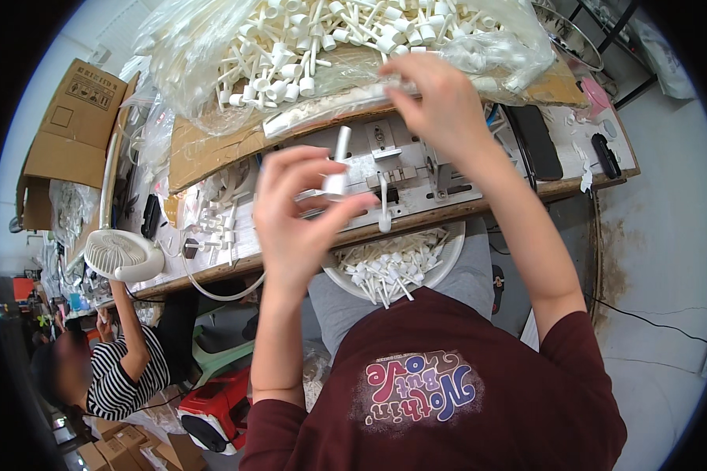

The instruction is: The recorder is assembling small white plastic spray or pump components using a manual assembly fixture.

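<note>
My left hand (291, 212), slightly blurred, is over the bench's front edge. Between its thumb and fingers it holds a white plastic part (335, 185), a short cup with a straight stem pointing up. My right hand (436, 98) is raised near the front of a heap of similar white parts (291, 55); it is smeared by motion, its thumb and fingers apart, and nothing shows in it. Between my hands sits a metal fixture (397, 177) with a white-tipped lever (384, 212) hanging over the edge.
A tub (454, 251) of white parts rests on my lap. The heap lies on plastic film over cardboard (212, 153). A black phone-like slab (532, 141) lies right of the fixture. A white fan (123, 255) stands left, near a co-worker in a striped shirt (130, 369).
</note>
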`<state>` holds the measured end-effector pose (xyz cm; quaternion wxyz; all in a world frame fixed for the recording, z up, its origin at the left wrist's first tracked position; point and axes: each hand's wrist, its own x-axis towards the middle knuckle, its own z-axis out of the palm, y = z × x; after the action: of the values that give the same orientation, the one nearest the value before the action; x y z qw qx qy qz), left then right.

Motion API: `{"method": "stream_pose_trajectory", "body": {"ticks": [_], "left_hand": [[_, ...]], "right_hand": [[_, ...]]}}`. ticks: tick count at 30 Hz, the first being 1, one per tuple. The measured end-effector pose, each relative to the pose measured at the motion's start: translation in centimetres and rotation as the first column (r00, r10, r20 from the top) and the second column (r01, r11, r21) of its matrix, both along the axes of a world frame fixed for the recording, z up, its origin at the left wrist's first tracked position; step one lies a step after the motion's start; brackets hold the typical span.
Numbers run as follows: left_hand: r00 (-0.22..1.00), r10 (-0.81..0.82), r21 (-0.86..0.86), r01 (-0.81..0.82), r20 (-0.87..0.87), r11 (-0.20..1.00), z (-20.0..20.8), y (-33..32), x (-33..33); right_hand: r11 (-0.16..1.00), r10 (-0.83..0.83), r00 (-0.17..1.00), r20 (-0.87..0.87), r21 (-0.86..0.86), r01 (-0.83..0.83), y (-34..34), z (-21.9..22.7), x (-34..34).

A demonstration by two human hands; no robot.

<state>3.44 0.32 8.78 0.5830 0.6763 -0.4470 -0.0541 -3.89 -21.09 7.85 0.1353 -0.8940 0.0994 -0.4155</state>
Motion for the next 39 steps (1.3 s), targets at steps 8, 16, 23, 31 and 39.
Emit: {"method": "stream_pose_trajectory", "body": {"ticks": [8,16,23,31,39], "left_hand": [[0.872,-0.034,0.257,-0.107,0.489,0.96,-8.3,0.2,-4.1],[0.74,-0.081,0.294,-0.162,0.668,0.942,-8.7,-1.2,-2.9],[0.94,-0.094,0.307,-0.012,0.327,0.952,-7.1,-0.8,-3.1],[0.88,-0.135,-0.11,0.095,-0.456,0.989,-4.1,-1.3,-3.0],[0.992,-0.011,0.176,-0.01,0.123,0.984,-5.4,0.4,-3.5]], "right_hand": [[0.973,-0.198,0.951,-0.237,-0.163,0.162,-6.1,-1.7,6.8],[0.954,0.009,0.992,-0.127,-0.296,-0.047,-3.0,0.5,4.2],[0.967,0.248,0.965,-0.087,0.081,-0.241,1.6,0.9,-2.5],[0.922,0.384,0.897,-0.217,0.142,-0.36,4.4,-0.6,-5.9],[0.989,-0.147,0.945,-0.292,-0.023,0.146,-3.6,0.7,1.4]]}}
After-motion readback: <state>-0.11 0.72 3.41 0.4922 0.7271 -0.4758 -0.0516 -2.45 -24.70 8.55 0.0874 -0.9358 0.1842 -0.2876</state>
